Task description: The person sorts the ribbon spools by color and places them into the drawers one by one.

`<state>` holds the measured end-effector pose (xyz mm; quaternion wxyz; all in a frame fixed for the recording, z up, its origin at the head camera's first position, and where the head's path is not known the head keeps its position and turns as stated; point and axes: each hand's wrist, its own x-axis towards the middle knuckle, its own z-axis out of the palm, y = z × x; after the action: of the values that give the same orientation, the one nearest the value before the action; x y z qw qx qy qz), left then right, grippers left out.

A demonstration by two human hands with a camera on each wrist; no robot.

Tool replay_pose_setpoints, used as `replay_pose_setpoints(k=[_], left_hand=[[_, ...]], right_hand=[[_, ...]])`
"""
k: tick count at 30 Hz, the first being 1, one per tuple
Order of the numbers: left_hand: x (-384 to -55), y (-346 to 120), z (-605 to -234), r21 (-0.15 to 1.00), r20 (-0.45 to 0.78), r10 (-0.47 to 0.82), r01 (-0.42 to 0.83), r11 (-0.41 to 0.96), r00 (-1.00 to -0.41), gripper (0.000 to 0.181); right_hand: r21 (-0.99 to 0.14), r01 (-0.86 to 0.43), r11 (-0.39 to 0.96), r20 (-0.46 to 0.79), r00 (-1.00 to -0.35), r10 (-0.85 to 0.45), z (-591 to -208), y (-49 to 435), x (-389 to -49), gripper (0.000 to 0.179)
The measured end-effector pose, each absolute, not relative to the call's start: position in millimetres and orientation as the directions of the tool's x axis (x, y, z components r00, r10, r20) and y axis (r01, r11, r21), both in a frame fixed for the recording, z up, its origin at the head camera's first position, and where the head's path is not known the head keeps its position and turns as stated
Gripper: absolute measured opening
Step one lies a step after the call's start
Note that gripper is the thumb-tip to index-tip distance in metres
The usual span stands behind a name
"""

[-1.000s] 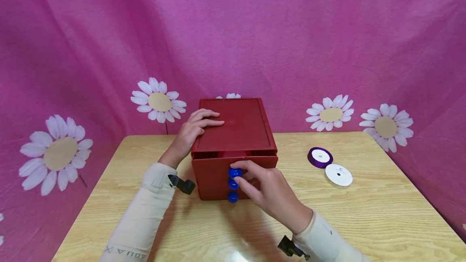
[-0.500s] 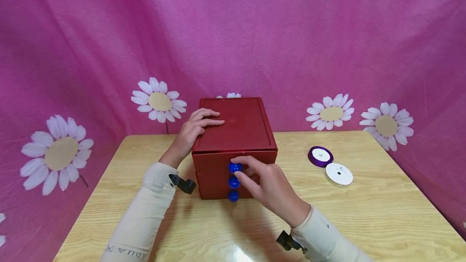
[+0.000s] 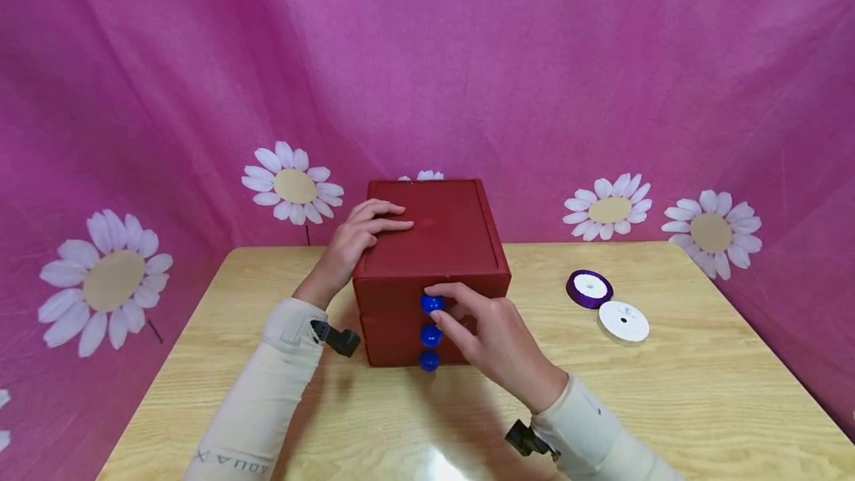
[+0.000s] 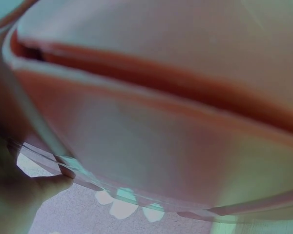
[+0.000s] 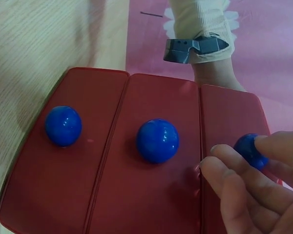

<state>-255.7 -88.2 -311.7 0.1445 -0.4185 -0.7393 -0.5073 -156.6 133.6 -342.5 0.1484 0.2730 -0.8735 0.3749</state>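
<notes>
A red drawer box stands on the table with three drawers stacked in its front, each bearing a round blue knob. My right hand pinches the top knob between thumb and fingers; the right wrist view shows that knob in the grip. The top drawer's front sits flush under the box's lid. The middle knob and bottom knob are untouched. My left hand rests on the box's upper left edge, fingers extended over its top. In the left wrist view the box's wall is blurred.
To the right on the wooden table lie a purple ribbon spool and a white spool, close against each other. Behind the table hangs a pink cloth with daisies.
The top drawer has slid inward, closing the dark gap beneath the box's top. My right hand moved forward with its knob. My left hand has stayed in place.
</notes>
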Motion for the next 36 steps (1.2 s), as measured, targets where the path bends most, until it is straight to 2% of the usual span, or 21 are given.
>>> replay_pose_setpoints(k=[9, 23, 29, 36], left_hand=[[-254.0, -87.6, -315.7, 0.670, 0.599, 0.473, 0.728, 0.146, -0.647, 0.044], [-255.7, -90.2, -310.1, 0.683, 0.588, 0.474, 0.717, 0.142, -0.655, 0.044], [-256.0, -88.9, -310.6, 0.679, 0.587, 0.479, 0.719, 0.147, -0.652, 0.044], [-256.4, -89.3, -311.2, 0.673, 0.596, 0.473, 0.725, 0.147, -0.649, 0.045]], right_hand=[[-0.554, -0.588, 0.590, 0.485, -0.804, -0.345, -344.8, 133.4, -155.0, 0.029], [-0.515, -0.618, 0.594, 0.561, -0.767, -0.312, -343.5, 134.5, -158.1, 0.031], [-0.552, -0.595, 0.584, 0.544, -0.788, -0.289, -346.2, 137.4, -156.5, 0.031], [-0.664, -0.531, 0.527, 0.478, -0.843, -0.246, -348.8, 142.0, -154.0, 0.026]])
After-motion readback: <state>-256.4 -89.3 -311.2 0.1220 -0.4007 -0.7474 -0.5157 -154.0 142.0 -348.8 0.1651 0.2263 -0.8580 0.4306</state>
